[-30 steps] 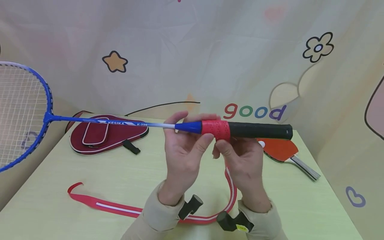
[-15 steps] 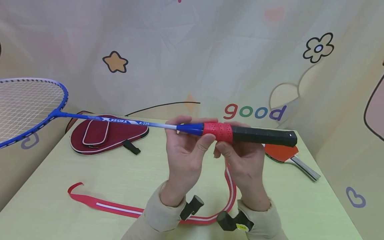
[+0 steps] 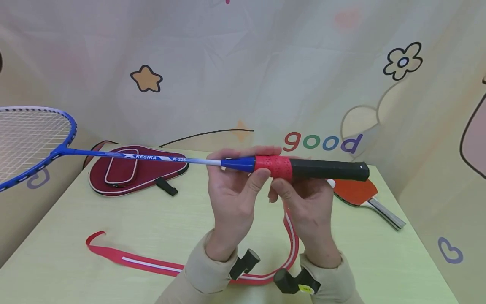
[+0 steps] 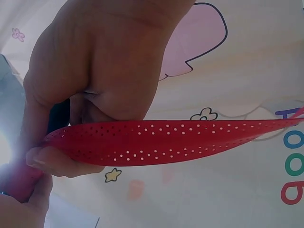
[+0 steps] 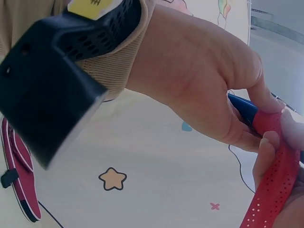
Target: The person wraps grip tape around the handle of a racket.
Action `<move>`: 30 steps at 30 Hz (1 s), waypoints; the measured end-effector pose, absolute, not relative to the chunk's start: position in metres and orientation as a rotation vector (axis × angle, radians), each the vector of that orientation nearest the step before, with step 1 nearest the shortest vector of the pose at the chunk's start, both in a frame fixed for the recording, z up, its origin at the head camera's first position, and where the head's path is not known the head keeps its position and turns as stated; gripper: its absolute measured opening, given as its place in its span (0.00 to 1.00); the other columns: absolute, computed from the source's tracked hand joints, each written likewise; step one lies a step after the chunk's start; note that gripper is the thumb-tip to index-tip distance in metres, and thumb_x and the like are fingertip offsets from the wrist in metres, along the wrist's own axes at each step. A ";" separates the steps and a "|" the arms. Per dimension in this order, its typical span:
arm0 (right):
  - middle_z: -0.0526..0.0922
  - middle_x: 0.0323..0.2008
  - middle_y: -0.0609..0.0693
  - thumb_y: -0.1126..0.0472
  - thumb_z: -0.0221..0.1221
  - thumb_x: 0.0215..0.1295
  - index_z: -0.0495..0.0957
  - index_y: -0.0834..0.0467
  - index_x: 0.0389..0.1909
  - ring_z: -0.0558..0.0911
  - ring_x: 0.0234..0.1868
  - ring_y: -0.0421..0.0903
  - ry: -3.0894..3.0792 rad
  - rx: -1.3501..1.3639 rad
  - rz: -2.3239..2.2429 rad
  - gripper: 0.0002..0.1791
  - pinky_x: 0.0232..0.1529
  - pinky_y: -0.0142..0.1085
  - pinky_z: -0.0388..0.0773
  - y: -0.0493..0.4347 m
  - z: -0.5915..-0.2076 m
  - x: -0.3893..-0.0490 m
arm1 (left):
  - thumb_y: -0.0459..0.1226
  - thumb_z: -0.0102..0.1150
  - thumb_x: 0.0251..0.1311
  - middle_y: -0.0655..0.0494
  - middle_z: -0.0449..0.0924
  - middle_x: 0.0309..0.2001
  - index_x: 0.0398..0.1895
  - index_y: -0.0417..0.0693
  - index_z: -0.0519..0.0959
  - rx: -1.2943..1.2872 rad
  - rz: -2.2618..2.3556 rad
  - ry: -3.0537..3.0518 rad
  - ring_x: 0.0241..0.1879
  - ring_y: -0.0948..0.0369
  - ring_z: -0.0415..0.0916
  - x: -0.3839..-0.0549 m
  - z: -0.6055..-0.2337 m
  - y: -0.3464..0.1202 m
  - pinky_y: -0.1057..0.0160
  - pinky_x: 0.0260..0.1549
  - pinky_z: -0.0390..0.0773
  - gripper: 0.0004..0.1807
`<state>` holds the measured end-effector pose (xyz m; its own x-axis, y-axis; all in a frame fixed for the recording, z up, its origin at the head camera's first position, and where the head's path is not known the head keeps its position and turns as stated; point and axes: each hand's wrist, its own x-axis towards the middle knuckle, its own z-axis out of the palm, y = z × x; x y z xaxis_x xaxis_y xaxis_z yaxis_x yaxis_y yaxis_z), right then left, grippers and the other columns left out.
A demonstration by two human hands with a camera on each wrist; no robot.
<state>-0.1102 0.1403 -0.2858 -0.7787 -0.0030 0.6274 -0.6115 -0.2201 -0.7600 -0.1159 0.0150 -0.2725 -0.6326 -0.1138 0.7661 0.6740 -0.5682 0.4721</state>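
A blue and white badminton racket [image 3: 157, 158] is held level above the table, its strung head at the left edge of the head view. Perforated red grip tape [image 3: 274, 166] circles the handle between the blue cone [image 3: 238, 164] and the black grip [image 3: 328, 169]. My left hand [image 3: 232, 198] holds the racket at the cone, its thumb on the tape's left edge. Beside it, my right hand [image 3: 309, 207] grips the handle from below, thumb against the red wrap. A loose length of the tape [image 4: 156, 142] stretches away from the handle in the left wrist view.
The tape's tail, with a white backing strip [image 3: 152, 264], curves across the pale table [image 3: 152, 223]. A maroon racket case [image 3: 125, 171] lies at the back left. At the right rest a red table tennis bat [image 3: 357, 192] and a white ball [image 3: 331, 183].
The racket has turned about its shaft, so its strung face now looks narrower. Its black end dipped and shifted right, then came slightly back up and left. Both hands keep their hold.
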 end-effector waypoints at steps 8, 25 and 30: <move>0.81 0.31 0.54 0.61 0.63 0.65 0.73 0.60 0.50 0.82 0.28 0.48 -1.752 0.623 2.138 0.16 0.40 0.38 0.83 0.134 -0.286 -0.107 | 0.34 0.62 0.62 0.44 0.81 0.50 0.53 0.44 0.58 -0.844 -2.166 -1.072 0.51 0.40 0.77 -0.117 -0.273 0.011 0.46 0.56 0.74 0.24; 0.81 0.36 0.55 0.63 0.62 0.66 0.70 0.59 0.61 0.80 0.26 0.47 -1.685 0.630 2.133 0.24 0.36 0.36 0.82 0.131 -0.289 -0.111 | 0.36 0.64 0.61 0.45 0.83 0.47 0.51 0.44 0.61 -0.763 -2.170 -1.062 0.48 0.40 0.80 -0.115 -0.276 0.017 0.46 0.53 0.76 0.23; 0.79 0.41 0.57 0.67 0.61 0.66 0.68 0.64 0.62 0.80 0.27 0.45 -1.504 0.766 2.207 0.24 0.34 0.34 0.82 0.133 -0.288 -0.111 | 0.39 0.67 0.59 0.49 0.84 0.46 0.50 0.46 0.62 -0.740 -2.181 -1.098 0.47 0.41 0.80 -0.113 -0.276 0.019 0.50 0.50 0.79 0.25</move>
